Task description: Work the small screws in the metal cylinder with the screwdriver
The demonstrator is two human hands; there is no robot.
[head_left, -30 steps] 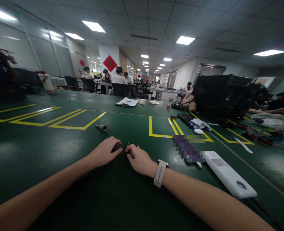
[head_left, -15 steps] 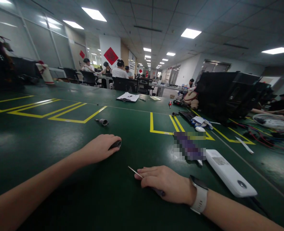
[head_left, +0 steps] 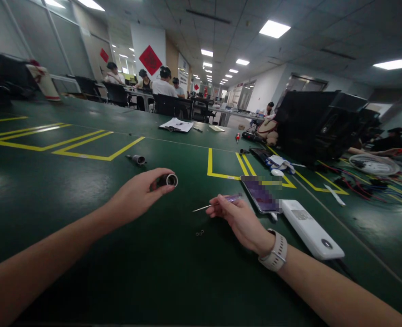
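Cylinder (head_left: 170, 180) has turned, open end now toward camera, pinched between left hand's (head_left: 136, 190) thumb and fingers, apparently off the green table (head_left: 136, 272). Right hand (head_left: 243, 220) has moved up, screwdriver (head_left: 233, 198) gripped in its fingers. Small metal parts (head_left: 200, 233) now show, loose; tool's clear of both, so likely between contacts. Phone (head_left: 259, 194) lies just beyond right hand.

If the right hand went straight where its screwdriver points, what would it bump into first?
Probably the left forearm, in line with the screwdriver in the right hand; depth is unclear, so the screwdriver might touch the tabletop first.
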